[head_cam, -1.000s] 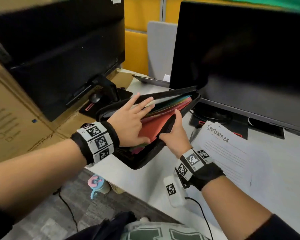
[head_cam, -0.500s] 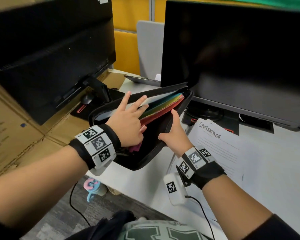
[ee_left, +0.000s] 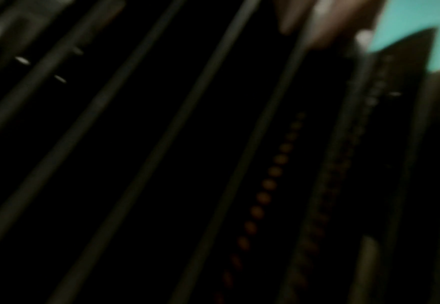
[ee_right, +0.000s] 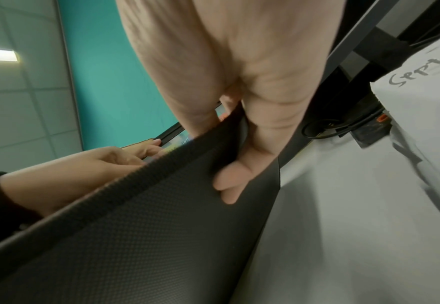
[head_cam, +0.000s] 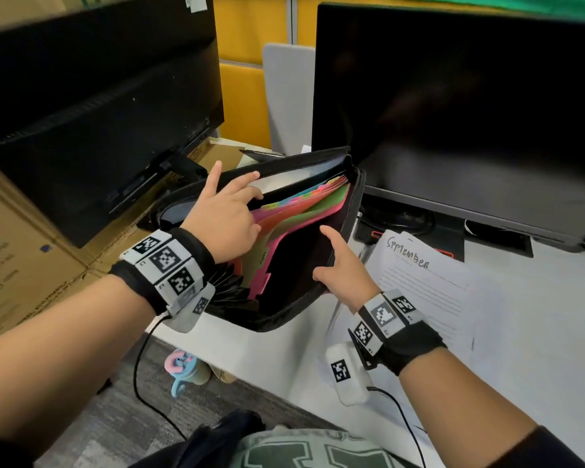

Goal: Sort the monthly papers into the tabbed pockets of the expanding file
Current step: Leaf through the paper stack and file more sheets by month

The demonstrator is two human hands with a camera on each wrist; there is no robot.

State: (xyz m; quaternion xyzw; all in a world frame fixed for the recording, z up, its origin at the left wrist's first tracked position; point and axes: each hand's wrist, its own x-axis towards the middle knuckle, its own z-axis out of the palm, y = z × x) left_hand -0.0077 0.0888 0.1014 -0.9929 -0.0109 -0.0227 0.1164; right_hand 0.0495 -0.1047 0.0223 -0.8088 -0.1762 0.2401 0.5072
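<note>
The black expanding file (head_cam: 277, 324) stands open at the desk's front edge, its coloured tabbed dividers (head_cam: 304, 211) fanned inside. My left hand (head_cam: 230, 211) is in the file with spread fingers pressing the dividers toward the back wall. My right hand (head_cam: 338, 268) grips the file's front wall, thumb inside. In the right wrist view its fingers (ee_right: 229, 185) lie on the textured outer wall (ee_right: 135, 236). A wide dark gap is open behind that front wall. A lined paper headed "September" (head_cam: 426, 288) lies flat on the desk right of the file. The left wrist view is dark and blurred.
Two dark monitors stand close behind, one at the left (head_cam: 98, 113) and one at the right (head_cam: 453, 113). Cables (head_cam: 395, 217) lie under the right one. A cardboard box (head_cam: 21, 265) is at the left. White desk (head_cam: 520, 349) stretches right. A cup (head_cam: 183, 366) sits on the floor.
The file has opened wider. My left hand has pushed the dividers back and my right hand has drawn the front wall toward me, widening the front gap.
</note>
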